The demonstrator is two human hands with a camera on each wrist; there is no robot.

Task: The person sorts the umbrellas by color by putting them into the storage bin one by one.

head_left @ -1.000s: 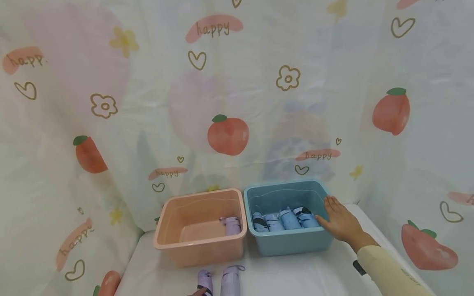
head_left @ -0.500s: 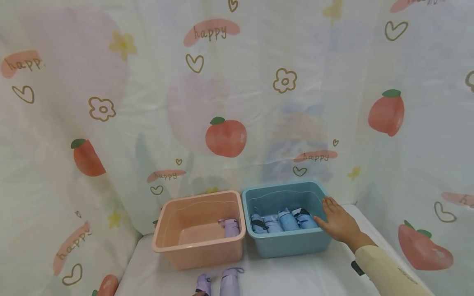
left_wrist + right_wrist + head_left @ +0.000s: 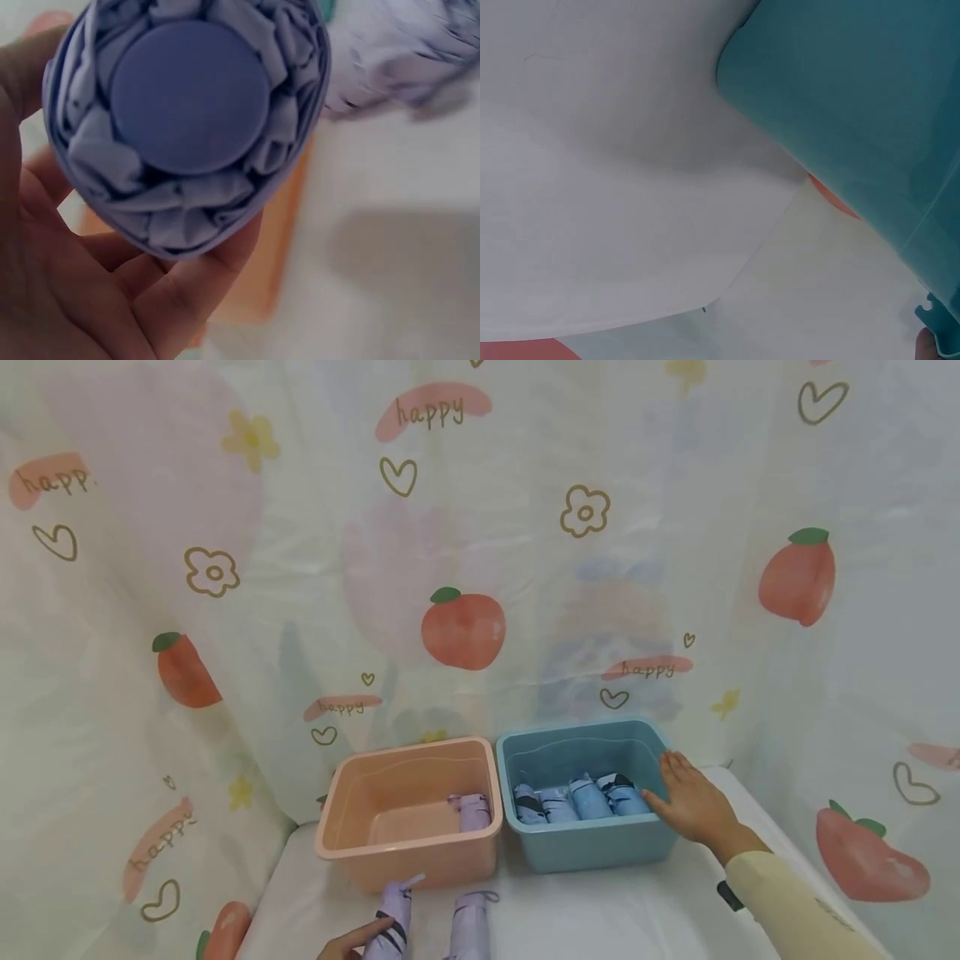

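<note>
My left hand (image 3: pixel 351 943) grips a folded purple umbrella (image 3: pixel 392 914) with dark stripes, tilted up just in front of the peach bin (image 3: pixel 420 867). The left wrist view shows the umbrella's round end cap (image 3: pixel 189 97), with fingers and thumb around the gathered cloth. Another folded purple umbrella (image 3: pixel 471 927) lies to its right on the white table. My right hand (image 3: pixel 697 806) rests with straight fingers against the right rim of the blue bin (image 3: pixel 592 850). In the right wrist view only a fingertip (image 3: pixel 925 346) shows at the bin's rim.
Inside the peach bin lies one purple umbrella (image 3: pixel 474 812) at its right side. Several bluish folded umbrellas (image 3: pixel 590 797) stand in a row in the blue bin. A printed curtain (image 3: pixel 465 543) closes off the back and sides. The bins stand side by side on the white table (image 3: pixel 600 910).
My left hand has come into view, lifting the purple umbrella up toward the peach bin. The right hand stays at the blue bin's rim. The head view has shifted slightly.
</note>
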